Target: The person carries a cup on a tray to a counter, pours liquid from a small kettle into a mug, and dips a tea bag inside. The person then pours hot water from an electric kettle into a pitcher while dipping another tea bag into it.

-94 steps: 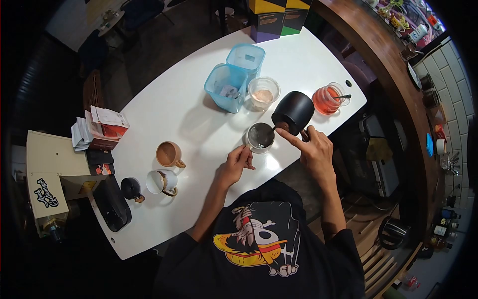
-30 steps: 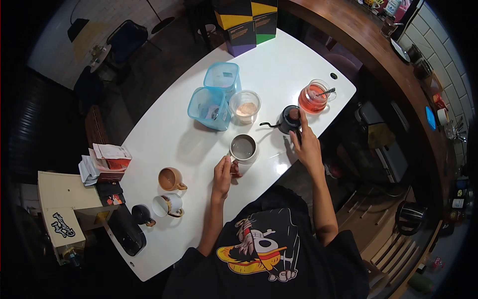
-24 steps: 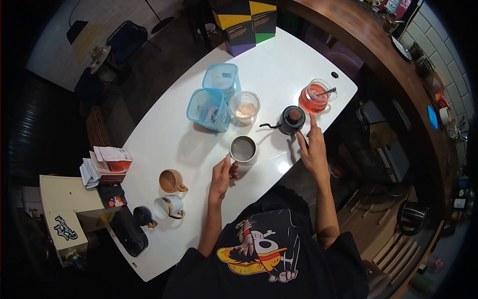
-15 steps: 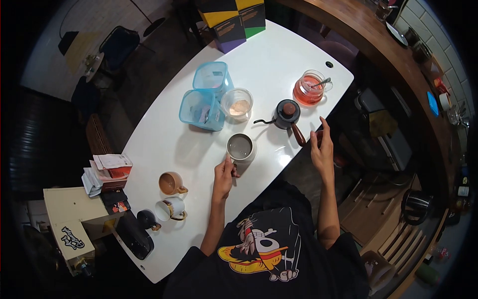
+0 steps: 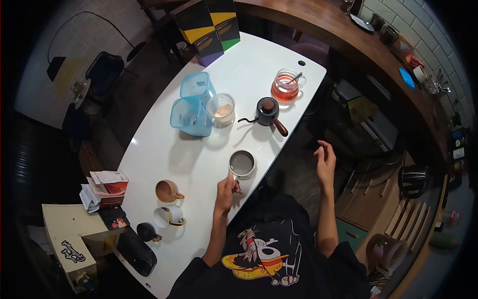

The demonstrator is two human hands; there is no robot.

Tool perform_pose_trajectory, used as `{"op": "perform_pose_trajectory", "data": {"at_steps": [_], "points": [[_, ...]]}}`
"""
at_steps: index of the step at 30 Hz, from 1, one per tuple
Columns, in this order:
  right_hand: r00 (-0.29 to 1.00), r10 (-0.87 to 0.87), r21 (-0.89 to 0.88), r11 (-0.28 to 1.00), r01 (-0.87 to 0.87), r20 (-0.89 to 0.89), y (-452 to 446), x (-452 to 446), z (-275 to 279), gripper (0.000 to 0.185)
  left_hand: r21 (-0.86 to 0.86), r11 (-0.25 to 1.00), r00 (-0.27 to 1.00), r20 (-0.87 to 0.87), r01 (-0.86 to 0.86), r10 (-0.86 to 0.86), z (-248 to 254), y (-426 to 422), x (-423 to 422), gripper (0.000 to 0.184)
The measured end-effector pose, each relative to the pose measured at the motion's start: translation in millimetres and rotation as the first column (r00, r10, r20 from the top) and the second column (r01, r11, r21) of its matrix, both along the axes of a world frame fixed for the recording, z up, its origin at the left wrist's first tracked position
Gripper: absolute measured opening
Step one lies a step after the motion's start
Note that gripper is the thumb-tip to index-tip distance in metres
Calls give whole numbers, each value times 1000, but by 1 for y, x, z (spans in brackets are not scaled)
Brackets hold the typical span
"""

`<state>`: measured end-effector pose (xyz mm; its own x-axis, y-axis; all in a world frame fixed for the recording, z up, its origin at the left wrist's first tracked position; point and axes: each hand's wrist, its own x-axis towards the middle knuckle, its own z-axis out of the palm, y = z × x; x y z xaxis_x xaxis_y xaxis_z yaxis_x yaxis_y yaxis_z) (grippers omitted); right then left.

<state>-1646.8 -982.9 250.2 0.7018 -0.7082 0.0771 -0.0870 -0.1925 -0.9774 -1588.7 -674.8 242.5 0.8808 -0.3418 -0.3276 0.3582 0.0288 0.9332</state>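
Observation:
My left hand (image 5: 228, 192) is closed on the handle of a pale mug (image 5: 242, 163) with greyish contents, near the table's front edge. My right hand (image 5: 325, 158) is held in the air past that edge, fingers loosely curved and apart, holding nothing. Nearest to it on the table is a dark kettle (image 5: 267, 113) with a thin curved spout, a brown knob and a wooden side handle. Behind the kettle stands a glass jug (image 5: 285, 87) of red liquid with a spoon in it. A clear plastic tub (image 5: 221, 108) with pale powder stands beyond the mug.
Two blue translucent containers (image 5: 188, 117) stand beside the tub. At the left are a brown mug (image 5: 167, 191), a white patterned mug (image 5: 168, 216) and a small black cup (image 5: 147, 231). Dark boxes (image 5: 209, 46) rise at the far end. A wooden counter (image 5: 318, 25) runs behind the table.
The view has shifted, so the table items sit further left. My left hand still grips the mug, now nearer the table's front edge. My right hand is further from the kettle.

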Motion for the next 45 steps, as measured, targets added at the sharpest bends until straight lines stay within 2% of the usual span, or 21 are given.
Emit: {"op": "perform_pose_trajectory", "data": {"at_steps": [6,9,11,16,18,25,29,31,33,35,37,39,41,43,45], "points": [[995,-96,-51,994,95,-15,23,-78,12,16,-83,971,975,18,224,-223,8,-7,-44,47],[979,-190,-163,971,177,-68,12,-147,23,21,-139,927,936,8,350,-352,-1,-28,-69,46],[959,-271,-129,957,259,-86,10,-187,26,20,-155,895,908,35,417,-417,-3,-42,-81,48],[849,-528,-57,848,527,-1,13,-268,31,20,-170,765,781,64,621,-621,-5,-80,-104,49],[776,-630,27,776,630,18,20,-298,36,19,-162,701,716,61,694,-695,-3,-99,-113,48],[509,-860,29,510,859,49,34,-395,24,19,-117,481,487,30,869,-873,7,-173,-153,47],[307,-950,-6,307,952,61,33,-454,13,19,-88,363,367,34,928,-930,5,-219,-186,47],[126,-985,-43,122,992,120,23,-484,14,17,-99,314,318,27,944,-948,0,-246,-204,48],[74,-992,-57,69,996,100,10,-520,10,20,-78,282,285,30,956,-958,5,-273,-225,48],[-51,-997,-73,-54,996,50,-8,-548,7,24,-91,235,239,29,968,-971,5,-301,-242,47],[-52,-998,-73,-55,996,39,-29,-568,4,31,-112,210,216,40,971,-976,-1,-330,-260,47],[-101,-990,-109,-111,988,99,-48,-579,2,36,-124,173,181,52,977,-982,0,-362,-276,48],[-132,-991,-91,-133,987,20,-63,-587,4,41,-131,129,140,82,983,-987,3,-387,-295,47],[44,-992,-178,22,984,118,-77,-604,-6,36,-133,111,124,99,985,-987,-3,-410,-312,47],[163,-983,-54,158,986,85,-85,-614,-10,38,-124,82,95,106,989,-990,-10,-431,-328,47]]}}
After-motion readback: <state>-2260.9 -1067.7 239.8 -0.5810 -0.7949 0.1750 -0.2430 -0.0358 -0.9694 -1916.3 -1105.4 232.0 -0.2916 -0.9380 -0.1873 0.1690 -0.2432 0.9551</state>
